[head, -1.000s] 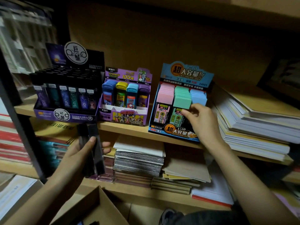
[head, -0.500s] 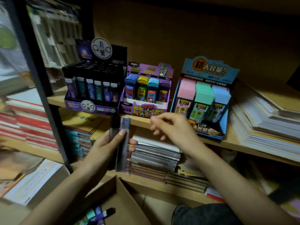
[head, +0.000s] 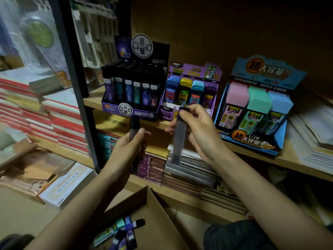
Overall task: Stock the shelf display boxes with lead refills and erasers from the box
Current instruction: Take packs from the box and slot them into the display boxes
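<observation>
Three display boxes stand on the wooden shelf (head: 270,159): a black and purple one (head: 133,91) full of dark lead refill tubes, a small purple one (head: 191,91) with coloured cases, and a blue one (head: 255,109) with pink, green and blue packs. My left hand (head: 128,150) grips a dark refill tube (head: 134,127) upright below the black box. My right hand (head: 200,130) holds a second dark tube (head: 178,138) by its top end, in front of the purple box. An open cardboard box (head: 153,222) at the bottom holds several loose refill tubes (head: 124,230).
Spiral notebooks (head: 189,168) and flat stacks lie on the lower shelf. Paper piles (head: 311,138) sit to the right of the blue box. A black upright post (head: 75,87) divides off the left shelves, where red-edged books (head: 54,120) are stacked.
My right hand left the blue box, came left and took one of the two dark tubes out of my left hand. The view swung to the left and down.
</observation>
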Tool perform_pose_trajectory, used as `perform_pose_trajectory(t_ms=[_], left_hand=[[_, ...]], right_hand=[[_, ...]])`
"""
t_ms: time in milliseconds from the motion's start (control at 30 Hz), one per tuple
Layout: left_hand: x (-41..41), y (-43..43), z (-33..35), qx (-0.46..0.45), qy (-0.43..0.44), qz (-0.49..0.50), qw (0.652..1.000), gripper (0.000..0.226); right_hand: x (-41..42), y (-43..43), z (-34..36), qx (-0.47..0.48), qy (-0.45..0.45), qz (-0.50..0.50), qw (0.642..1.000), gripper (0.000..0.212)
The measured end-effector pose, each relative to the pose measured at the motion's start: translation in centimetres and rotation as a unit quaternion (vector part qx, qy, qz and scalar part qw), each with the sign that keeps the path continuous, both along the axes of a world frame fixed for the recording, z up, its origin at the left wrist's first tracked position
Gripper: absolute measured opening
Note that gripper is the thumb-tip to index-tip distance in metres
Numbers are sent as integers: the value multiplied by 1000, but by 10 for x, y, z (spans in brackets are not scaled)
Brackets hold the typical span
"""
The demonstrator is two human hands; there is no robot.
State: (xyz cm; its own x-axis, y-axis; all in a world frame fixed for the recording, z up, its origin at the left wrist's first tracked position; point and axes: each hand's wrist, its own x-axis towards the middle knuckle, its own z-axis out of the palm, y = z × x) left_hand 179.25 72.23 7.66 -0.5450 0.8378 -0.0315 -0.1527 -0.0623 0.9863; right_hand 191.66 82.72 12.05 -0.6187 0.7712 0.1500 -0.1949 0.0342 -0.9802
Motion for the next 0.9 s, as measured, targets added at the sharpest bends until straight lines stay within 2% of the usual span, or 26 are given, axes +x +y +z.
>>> perform_pose_trajectory(t_ms=[67,133,200,267,300,400,500,600,700,800,900], left_hand=[[-3,-1,1,5,-1,4,1000,49],[-4,-2,3,42,-40,-9,998,55],[-4,-2,8,61,-82,-1,995,39],[-5,-1,8,49,-72,11,996,24],[-5,-1,6,48,-57,13,997,21],[-6,-2,3,68,-24,18,997,19],[-9,-5,0,71,14,37,997,18],[-14,-7,-1,78,11,39,996,16],[-22,-12,2,77,25,37,996,15],[-41,-20,8,72,48,54,995,15],[-66,-27,16,70,47,84,993,20]], right_hand=[[-3,-4,-2,17,5,15,1000,4],[-8,-7,-7,6,6,34,999,10],[-11,-9,-11,-34,14,57,998,31],[-12,-9,-12,-80,22,73,994,52],[-12,-9,-13,-97,27,76,992,54],[-15,-12,-13,-115,33,71,990,40],[-17,-12,-13,-134,84,61,985,25],[-17,-10,-11,-64,41,27,997,18],[-19,-9,-6,82,-59,-47,994,16],[-30,-6,8,156,-54,-74,984,23],[-49,9,31,195,-52,-101,974,20]])
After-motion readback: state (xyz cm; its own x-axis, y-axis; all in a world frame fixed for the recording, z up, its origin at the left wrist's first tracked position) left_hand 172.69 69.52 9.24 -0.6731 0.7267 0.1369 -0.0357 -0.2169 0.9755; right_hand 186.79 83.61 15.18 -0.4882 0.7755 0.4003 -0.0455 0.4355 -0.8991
